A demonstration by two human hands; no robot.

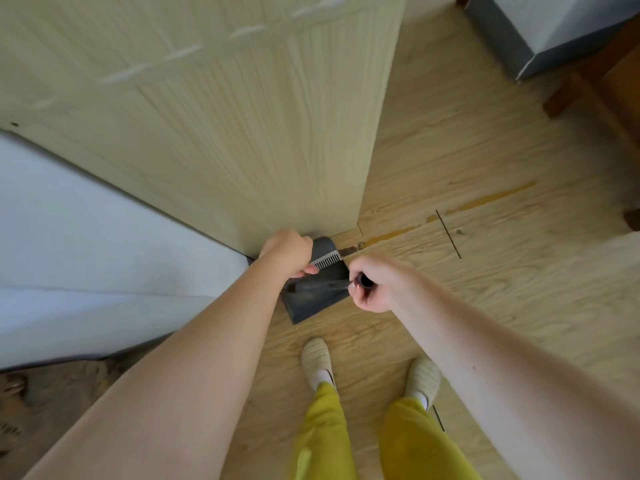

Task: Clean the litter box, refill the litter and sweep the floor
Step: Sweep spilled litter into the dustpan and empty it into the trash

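Observation:
A dark grey dustpan (315,303) with a comb-like toothed edge stands on the wooden floor at the foot of a pale wooden cabinet. My left hand (287,252) is closed around the top of the dustpan's upright handle. My right hand (375,284) grips the black end of a broom handle (363,280), which points almost straight at the camera. The broom's dark head (318,285) lies across the dustpan. The litter box is not in view.
The pale wooden cabinet (242,133) fills the upper left, with a white panel (86,237) beside it. A grey-and-white box (554,32) and brown wooden furniture (606,98) stand at the top right. My feet in cream slippers (317,358) are just behind the dustpan.

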